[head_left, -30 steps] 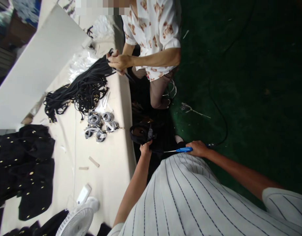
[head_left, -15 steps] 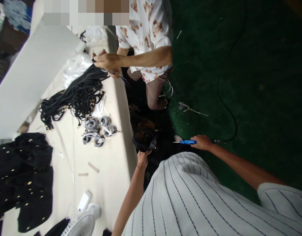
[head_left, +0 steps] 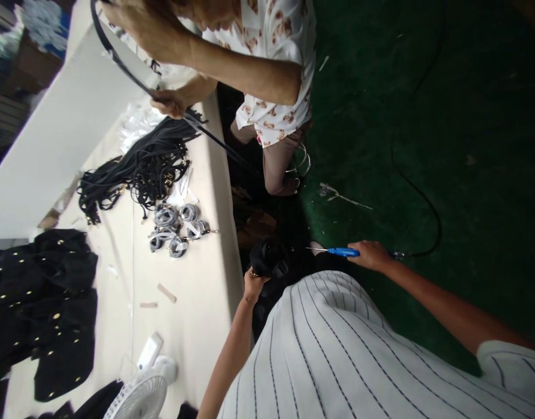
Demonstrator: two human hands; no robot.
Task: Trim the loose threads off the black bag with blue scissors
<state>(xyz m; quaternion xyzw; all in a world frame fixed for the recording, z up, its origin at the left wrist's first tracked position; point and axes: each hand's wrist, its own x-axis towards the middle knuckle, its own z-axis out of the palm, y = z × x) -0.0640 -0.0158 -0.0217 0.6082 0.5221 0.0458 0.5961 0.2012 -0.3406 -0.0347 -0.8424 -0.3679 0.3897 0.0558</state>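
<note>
My left hand is closed on a bunched black item beside the table's edge. To the right, my right hand grips a blue-handled tool with a thin metal shaft, which points left toward the black item without touching it. A dark cord runs from the back of that tool. On the table lie several rolled grey straps and a heap of black straps with gold-coloured fittings.
Across the corner, a person in a patterned shirt holds a long black strap. A white fan stands at the table's near end. Black studded pieces lie at the left. A cable trails over the green floor.
The other person has raised a long black strap, with one hand higher and further left. My right hand has shifted slightly right with the tool. The black item in my left hand looks more bunched.
</note>
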